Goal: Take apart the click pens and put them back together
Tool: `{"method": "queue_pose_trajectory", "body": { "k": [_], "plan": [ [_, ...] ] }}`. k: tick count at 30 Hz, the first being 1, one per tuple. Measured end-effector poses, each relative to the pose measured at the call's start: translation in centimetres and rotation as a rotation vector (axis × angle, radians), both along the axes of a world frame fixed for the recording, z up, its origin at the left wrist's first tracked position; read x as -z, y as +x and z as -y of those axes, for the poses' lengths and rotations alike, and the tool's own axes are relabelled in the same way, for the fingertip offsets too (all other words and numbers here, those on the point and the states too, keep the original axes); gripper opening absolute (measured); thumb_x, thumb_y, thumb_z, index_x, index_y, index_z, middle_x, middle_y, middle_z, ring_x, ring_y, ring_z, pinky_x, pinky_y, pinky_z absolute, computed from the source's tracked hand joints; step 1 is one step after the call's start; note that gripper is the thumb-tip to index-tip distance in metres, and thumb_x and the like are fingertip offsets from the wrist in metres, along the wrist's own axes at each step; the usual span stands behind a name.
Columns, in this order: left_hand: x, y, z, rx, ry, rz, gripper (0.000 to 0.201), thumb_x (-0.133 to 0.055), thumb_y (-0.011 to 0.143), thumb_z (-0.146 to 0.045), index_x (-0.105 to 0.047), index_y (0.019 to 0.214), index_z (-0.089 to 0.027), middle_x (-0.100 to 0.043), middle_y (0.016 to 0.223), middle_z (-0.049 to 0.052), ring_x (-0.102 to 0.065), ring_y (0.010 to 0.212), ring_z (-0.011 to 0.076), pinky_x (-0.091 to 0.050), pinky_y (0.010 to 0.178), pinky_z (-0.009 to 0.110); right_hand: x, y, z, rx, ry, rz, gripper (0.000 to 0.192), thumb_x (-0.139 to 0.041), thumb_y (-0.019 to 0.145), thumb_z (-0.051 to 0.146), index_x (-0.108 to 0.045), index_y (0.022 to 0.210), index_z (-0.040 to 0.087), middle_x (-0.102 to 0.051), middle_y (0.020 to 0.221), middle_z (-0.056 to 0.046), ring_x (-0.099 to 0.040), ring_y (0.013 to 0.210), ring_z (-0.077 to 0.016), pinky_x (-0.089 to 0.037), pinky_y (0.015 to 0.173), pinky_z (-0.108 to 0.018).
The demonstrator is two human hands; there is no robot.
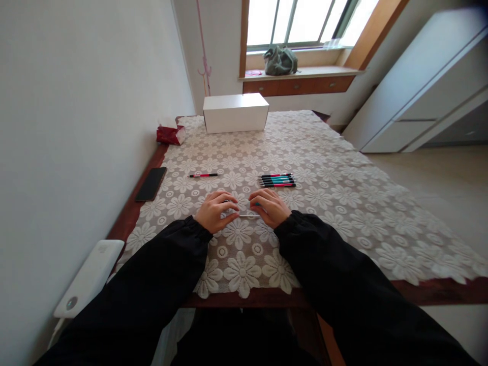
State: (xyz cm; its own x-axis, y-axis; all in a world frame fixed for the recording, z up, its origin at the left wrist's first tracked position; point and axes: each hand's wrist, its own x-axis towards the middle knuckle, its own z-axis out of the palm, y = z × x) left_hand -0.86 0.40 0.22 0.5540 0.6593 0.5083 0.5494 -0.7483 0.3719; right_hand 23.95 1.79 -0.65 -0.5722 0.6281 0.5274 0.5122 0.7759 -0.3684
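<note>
A thin white rod [249, 216], like a pen refill, spans the gap between my hands just above or on the lace cloth. Its left end is pinched between the thumb and fingers of my left hand [215, 212]. My right hand [270, 207] is curled at the rod's right end, and a bit of a teal pen part [257, 204] shows under its fingers. The rest of that part is hidden. Beyond my right hand several click pens [277, 180], teal, red and black, lie side by side. A single red and black pen [203, 175] lies beyond my left hand.
A lace tablecloth [328, 178] covers the wooden table. On the left are a dark phone [151, 184], a red packet [170, 135] and a white device with a cable [89, 279] near the wall. A white box [236, 114] stands at the far end.
</note>
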Motion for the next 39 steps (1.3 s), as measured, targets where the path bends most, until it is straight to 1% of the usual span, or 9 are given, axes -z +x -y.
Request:
{"method": "queue_pose_trajectory", "body": {
  "k": [3, 8, 12, 14, 19, 23, 27, 32, 39],
  "plan": [
    [-0.1, 0.1, 0.0, -0.002, 0.008, 0.002, 0.015, -0.07, 0.087, -0.038, -0.073, 0.093, -0.025, -0.073, 0.107, 0.005, -0.06, 0.112, 0.0244, -0.047, 0.103, 0.046, -0.1, -0.3, 0.3, -0.006, -0.017, 0.003, 0.011, -0.053, 0.097, 0.024, -0.063, 0.093, 0.022, -0.068, 0.103, -0.006, -0.057, 0.098, -0.0213, -0.044, 0.09, -0.038],
    [0.1, 0.0, 0.0, 0.004, -0.005, -0.009, 0.013, -0.07, 0.087, -0.035, -0.073, 0.094, -0.025, -0.072, 0.108, 0.005, -0.06, 0.112, 0.0246, -0.047, 0.103, 0.046, -0.2, -0.1, 0.4, 0.009, 0.022, 0.053, 0.013, -0.055, 0.096, 0.026, -0.066, 0.09, 0.023, -0.067, 0.103, -0.006, -0.055, 0.099, -0.0223, -0.042, 0.09, -0.04],
    [0.0, 0.1, 0.1, 0.071, -0.012, -0.031, 0.009, -0.067, 0.089, -0.03, -0.072, 0.094, -0.025, -0.072, 0.11, 0.005, -0.059, 0.116, 0.0245, -0.046, 0.105, 0.046, -0.6, -0.3, 0.9, -0.069, 0.045, 0.065, 0.011, -0.059, 0.094, 0.03, -0.067, 0.089, 0.023, -0.066, 0.102, -0.006, -0.055, 0.099, -0.0223, -0.042, 0.091, -0.04],
    [-0.1, 0.1, 0.2, 0.075, -0.02, -0.042, 0.009, -0.065, 0.089, -0.027, -0.072, 0.094, -0.024, -0.072, 0.111, 0.004, -0.058, 0.117, 0.0245, -0.045, 0.105, 0.046, -0.7, -0.4, 1.1, -0.106, 0.041, 0.082, 0.011, -0.062, 0.093, 0.032, -0.067, 0.088, 0.023, -0.066, 0.103, -0.006, -0.055, 0.101, -0.0228, -0.042, 0.092, -0.041],
    [0.1, 0.1, 0.2, 0.089, -0.037, -0.064, 0.012, -0.065, 0.088, -0.022, -0.073, 0.095, -0.026, -0.07, 0.114, 0.004, -0.057, 0.119, 0.0245, -0.045, 0.107, 0.046, 0.2, -0.5, 0.8, -0.145, 0.028, 0.141, 0.011, -0.064, 0.092, 0.034, -0.067, 0.091, 0.023, -0.065, 0.113, -0.007, -0.054, 0.11, -0.0256, -0.043, 0.094, -0.043],
    [0.2, 0.1, 0.2, 0.11, -0.041, -0.063, 0.011, -0.067, 0.087, -0.024, -0.074, 0.095, -0.027, -0.07, 0.114, 0.004, -0.057, 0.119, 0.0246, -0.046, 0.107, 0.047, 1.1, -0.5, 0.4, -0.158, 0.006, 0.154, 0.011, -0.065, 0.091, 0.034, -0.068, 0.093, 0.024, -0.063, 0.12, -0.008, -0.053, 0.114, -0.0269, -0.044, 0.098, -0.046],
    [0.3, 0.1, 0.2, 0.115, -0.038, -0.058, 0.01, -0.069, 0.087, -0.031, -0.076, 0.095, -0.028, -0.069, 0.114, 0.005, -0.057, 0.119, 0.0251, -0.047, 0.106, 0.047, 1.5, -0.7, 0.4, -0.144, -0.005, 0.15, 0.008, -0.063, 0.091, 0.03, -0.069, 0.092, 0.024, -0.061, 0.123, -0.008, -0.051, 0.117, -0.0274, -0.044, 0.101, -0.048],
    [0.4, 0.2, 0.1, 0.107, -0.033, -0.063, 0.012, -0.071, 0.087, -0.035, -0.076, 0.094, -0.028, -0.069, 0.115, 0.005, -0.057, 0.117, 0.0249, -0.048, 0.106, 0.046, 1.4, -1.0, 0.5, -0.118, -0.033, 0.141, 0.01, -0.058, 0.094, 0.026, -0.067, 0.096, 0.023, -0.061, 0.124, -0.009, -0.05, 0.119, -0.0274, -0.045, 0.101, -0.048],
    [0.4, 0.2, 0.1, 0.112, -0.011, -0.034, 0.012, -0.068, 0.089, -0.034, -0.074, 0.094, -0.026, -0.071, 0.11, 0.004, -0.06, 0.114, 0.0232, -0.049, 0.104, 0.044, 0.9, -1.5, 1.0, -0.123, -0.059, 0.041, 0.01, -0.056, 0.096, 0.026, -0.065, 0.094, 0.022, -0.063, 0.122, -0.009, -0.052, 0.116, -0.0255, -0.044, 0.1, -0.046]
  ]
}}
